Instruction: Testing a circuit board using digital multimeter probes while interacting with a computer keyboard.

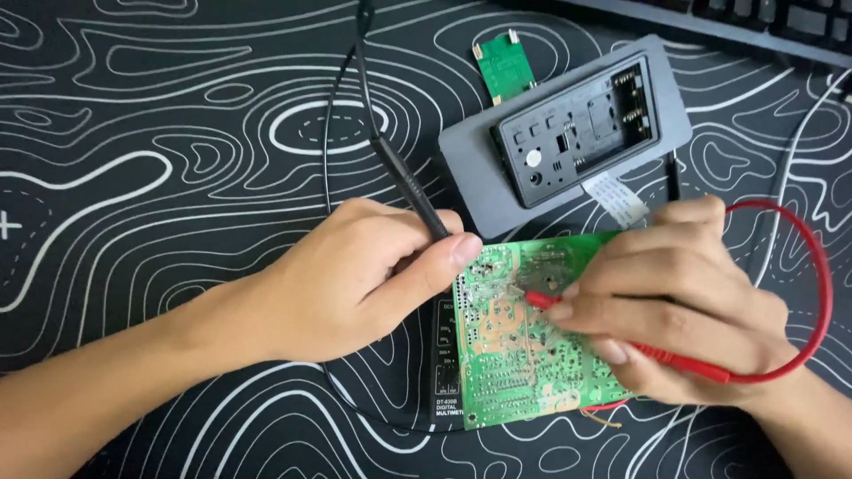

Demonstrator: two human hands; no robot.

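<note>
- Your left hand point(355, 275) is closed around a black probe point(410, 188). The thumb and fingers pinch it like a pen.
- The black probe's tip is hidden by your thumb, right at the top left corner of the green board point(524, 333).
- Your right hand point(683, 302) is closed around a red probe point(621, 333). The fingers pinch it too.
- The red probe's tip touches the board near its middle, a bit toward the top.
- The board lies flat with its shiny solder side up. It sits between your two hands, and both hands rest on its edges.
- A black meter point(446, 364) peeks out from under the left edge of the board.
- A grey case point(470, 173) lies just above the board, tilted, with its black inside showing.
- A small green card point(503, 69) lies above the board, touching the case's top left corner.
- A white flat cable point(615, 197) sticks out of the case toward the board.
- A red wire point(821, 284) loops to the right of the board, around your right hand.
- A black wire point(333, 124) runs up and away from the board, past your left hand.
- A keyboard point(754, 22) sits far above the board, at the top right.
- Everything lies on a black mat point(160, 133) with white wavy lines.
</note>
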